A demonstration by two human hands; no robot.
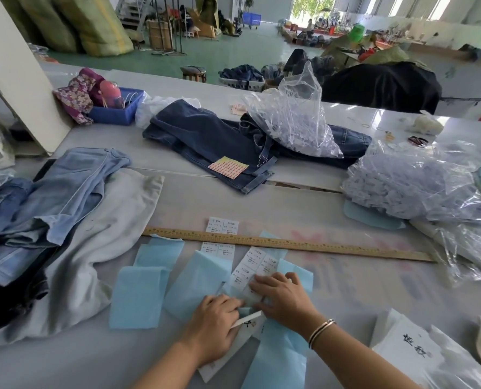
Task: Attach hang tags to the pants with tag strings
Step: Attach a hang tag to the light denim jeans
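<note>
Your left hand (215,322) pinches a white card hang tag (246,322) by its edge, fingers curled round it, while your right hand (280,297) lies flat with straight fingers on a white printed label sheet (254,269) (silver bangle on that wrist). Both hands sit close together, nearly touching, over pale blue paper sheets (139,297) spread on the grey table (346,290). To your right lies a stack of white tags with black brush characters (410,349). Just beyond the label sheets, a long wooden ruler (290,244) lies across the table. On your left, light blue denim pants (62,192) lie heaped on a pale grey cloth (121,220). On your right, clear plastic bags of white tag strings (413,186) lie bunched. Farther back, dark blue denim pants (205,138) lie folded with a pink-and-yellow sticker sheet (228,167) on one leg; a second clear bag (295,119) rests on them. A blue plastic bin (115,113) stands at far left.
</note>
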